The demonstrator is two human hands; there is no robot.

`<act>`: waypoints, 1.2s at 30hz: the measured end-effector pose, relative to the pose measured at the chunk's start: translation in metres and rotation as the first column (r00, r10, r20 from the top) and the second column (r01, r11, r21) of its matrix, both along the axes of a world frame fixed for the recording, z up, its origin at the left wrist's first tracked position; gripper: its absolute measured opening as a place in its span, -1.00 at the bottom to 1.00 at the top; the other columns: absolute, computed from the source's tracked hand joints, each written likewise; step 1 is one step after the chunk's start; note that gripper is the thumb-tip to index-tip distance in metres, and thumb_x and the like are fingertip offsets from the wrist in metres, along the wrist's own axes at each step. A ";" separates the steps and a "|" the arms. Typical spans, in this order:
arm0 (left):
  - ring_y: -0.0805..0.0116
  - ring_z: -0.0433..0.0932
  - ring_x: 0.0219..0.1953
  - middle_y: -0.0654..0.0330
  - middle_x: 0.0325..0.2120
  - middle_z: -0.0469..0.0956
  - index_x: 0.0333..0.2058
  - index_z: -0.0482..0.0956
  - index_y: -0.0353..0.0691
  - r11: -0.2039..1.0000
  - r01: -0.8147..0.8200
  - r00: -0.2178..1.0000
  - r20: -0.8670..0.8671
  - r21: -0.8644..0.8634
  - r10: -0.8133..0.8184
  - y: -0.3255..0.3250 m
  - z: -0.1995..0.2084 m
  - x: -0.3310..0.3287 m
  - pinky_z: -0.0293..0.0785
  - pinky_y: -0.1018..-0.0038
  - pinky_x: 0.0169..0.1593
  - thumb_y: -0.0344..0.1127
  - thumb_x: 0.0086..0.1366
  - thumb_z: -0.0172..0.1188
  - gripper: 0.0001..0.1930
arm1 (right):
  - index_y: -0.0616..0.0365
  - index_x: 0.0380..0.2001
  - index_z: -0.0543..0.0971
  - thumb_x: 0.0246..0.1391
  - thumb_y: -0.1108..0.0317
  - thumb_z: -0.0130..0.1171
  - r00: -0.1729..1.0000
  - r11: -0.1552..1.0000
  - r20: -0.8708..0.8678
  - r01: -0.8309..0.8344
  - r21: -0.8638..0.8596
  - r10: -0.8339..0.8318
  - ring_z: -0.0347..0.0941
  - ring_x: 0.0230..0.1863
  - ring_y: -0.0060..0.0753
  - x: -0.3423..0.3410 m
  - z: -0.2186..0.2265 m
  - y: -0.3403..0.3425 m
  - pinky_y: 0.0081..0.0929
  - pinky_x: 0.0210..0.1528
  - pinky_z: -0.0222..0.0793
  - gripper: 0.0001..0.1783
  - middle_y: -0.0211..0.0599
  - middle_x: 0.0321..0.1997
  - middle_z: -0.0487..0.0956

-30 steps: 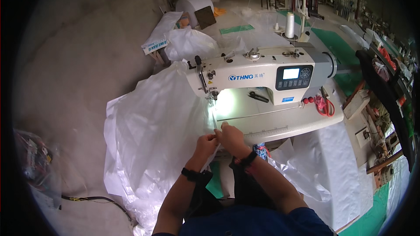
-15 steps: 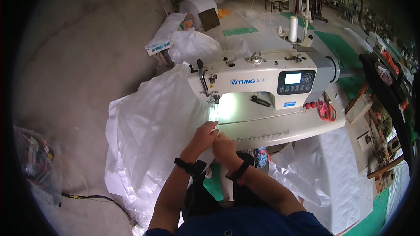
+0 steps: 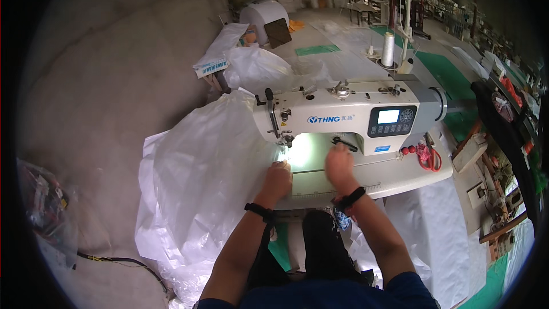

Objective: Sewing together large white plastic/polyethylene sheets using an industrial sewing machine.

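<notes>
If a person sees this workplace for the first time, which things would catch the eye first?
Probably the white sewing machine in the middle, with its lit rectangular screen and a bright pool of light under its arm. Next, the large, shiny, crumpled white sheet spreading left of the machine, with the left hand at its right edge. The scissors with red loop handles, right of the machine's screen, may also stand out.

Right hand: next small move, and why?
Likely close the fingers of the right hand on the black tool: they overlap it in view, though contact can't be confirmed. The left hand is at the edge of the white sheet, so the right seems the freer one.
</notes>
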State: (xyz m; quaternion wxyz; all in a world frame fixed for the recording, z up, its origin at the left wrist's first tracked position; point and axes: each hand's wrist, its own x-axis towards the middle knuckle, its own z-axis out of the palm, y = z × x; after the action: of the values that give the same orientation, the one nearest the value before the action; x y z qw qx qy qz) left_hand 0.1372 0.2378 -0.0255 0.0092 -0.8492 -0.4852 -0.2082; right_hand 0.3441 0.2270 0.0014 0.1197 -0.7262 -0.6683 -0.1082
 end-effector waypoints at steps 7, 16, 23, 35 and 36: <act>0.01 0.44 -0.02 -0.13 -0.12 0.49 -0.18 0.50 -0.43 0.998 0.055 0.987 0.153 -0.016 -0.052 0.008 -0.017 -0.010 0.35 0.27 0.08 -0.43 0.12 0.01 -0.71 | 0.24 -0.22 0.56 -0.09 0.30 0.12 0.970 0.981 0.220 0.135 -0.137 -0.103 0.36 -0.07 -0.19 0.032 -0.013 0.035 -0.31 -0.06 0.19 -0.66 -0.18 -0.12 0.47; 0.00 0.47 -0.06 -0.08 -0.10 0.48 -0.19 0.51 -0.39 0.978 -0.004 1.000 0.027 -0.211 0.010 0.023 0.019 -0.024 0.37 0.26 0.04 -0.37 0.12 0.11 -0.72 | 0.25 -0.29 0.47 -0.04 0.35 0.06 0.979 0.987 -0.173 -0.124 -0.107 0.104 0.53 -0.28 -0.10 0.023 -0.010 0.012 -0.19 -0.35 0.44 -0.76 -0.09 -0.37 0.56; -0.03 0.49 -0.16 -0.01 -0.15 0.50 -0.26 0.54 -0.37 0.962 0.050 0.994 0.107 -0.269 -0.022 0.057 0.006 -0.072 0.42 0.27 -0.07 -0.26 0.13 0.12 -0.71 | 0.26 -0.29 0.37 0.11 0.22 -0.01 0.834 0.924 -0.505 -0.346 -0.161 0.224 0.53 -0.32 0.09 -0.068 0.008 -0.032 -0.05 -0.26 0.41 -0.72 0.04 -0.39 0.57; 0.04 0.47 -0.23 -0.09 -0.32 0.50 -0.35 0.52 -0.32 0.996 -0.069 0.785 0.613 -0.059 0.091 0.052 -0.017 -0.122 0.37 0.28 -0.15 -0.34 0.15 0.03 -0.82 | 0.24 -0.29 0.39 0.06 0.36 0.00 0.917 0.938 -0.235 -0.344 -0.051 0.323 0.57 -0.37 -0.10 -0.133 -0.023 0.019 -0.26 -0.36 0.48 -0.81 -0.10 -0.35 0.56; 0.04 0.47 -0.23 -0.09 -0.32 0.50 -0.35 0.52 -0.32 0.996 -0.062 0.783 0.616 -0.063 0.088 0.047 -0.014 -0.119 0.37 0.28 -0.15 -0.34 0.15 0.03 -0.82 | 0.25 -0.27 0.38 0.04 0.38 0.01 0.927 0.939 -0.182 -0.341 -0.048 0.328 0.58 -0.36 -0.12 -0.135 -0.024 0.022 -0.30 -0.38 0.49 -0.80 -0.12 -0.35 0.56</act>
State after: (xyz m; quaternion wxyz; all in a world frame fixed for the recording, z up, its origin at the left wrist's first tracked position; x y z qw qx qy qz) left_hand 0.0178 0.2845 -0.0400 -0.1582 -0.7146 -0.4988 -0.4642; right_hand 0.2090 0.2492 -0.0230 0.1644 -0.6124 -0.7733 0.0031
